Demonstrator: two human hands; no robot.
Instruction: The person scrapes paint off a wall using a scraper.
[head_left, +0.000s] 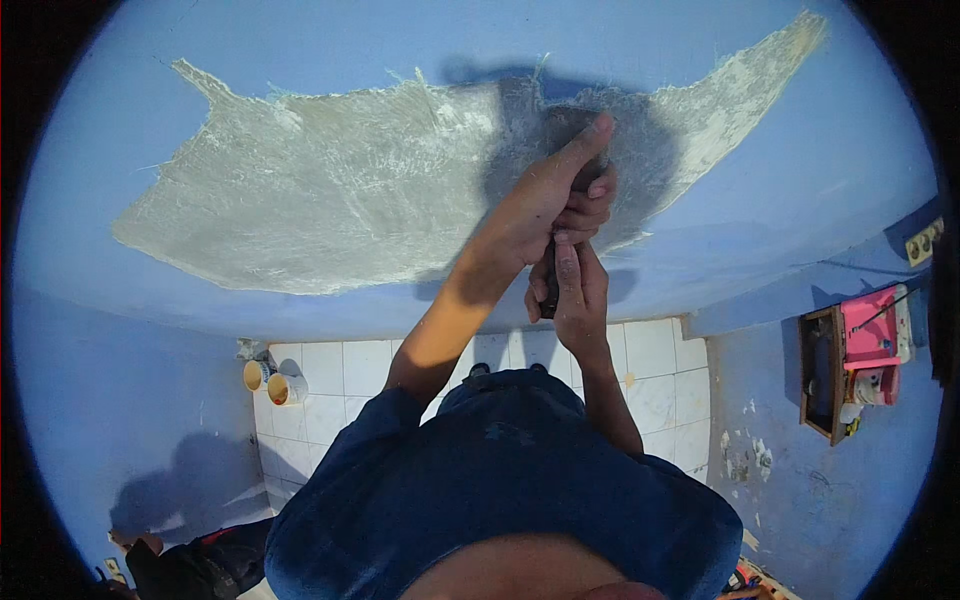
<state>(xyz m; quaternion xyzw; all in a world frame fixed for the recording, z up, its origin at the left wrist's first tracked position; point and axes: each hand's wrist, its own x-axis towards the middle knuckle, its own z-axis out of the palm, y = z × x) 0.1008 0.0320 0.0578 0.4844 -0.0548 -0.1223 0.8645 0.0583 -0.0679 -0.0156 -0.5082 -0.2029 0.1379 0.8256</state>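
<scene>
A blue-painted wall (390, 45) fills the view before me, with a large irregular patch of bare grey plaster (337, 187) bordered by ragged paint edges. Both hands hold one dark tool (550, 298), apparently a scraper, pressed to the wall near the patch's upper edge. My left hand (574, 187) wraps its upper part, with the thumb stretched up towards the paint edge. Below it, my right hand (576, 285) grips the lower handle, whose end sticks out beneath the fingers. The hands and their shadow partly hide the tool's head.
Two tubs (288, 389) stand on the white tiled floor (367, 367) at the left corner. On the right wall hang a wooden box shelf (822, 375), a pink holder (870, 326) and a socket strip (925, 242). At lower left, another person's dark clothing (195, 566) shows.
</scene>
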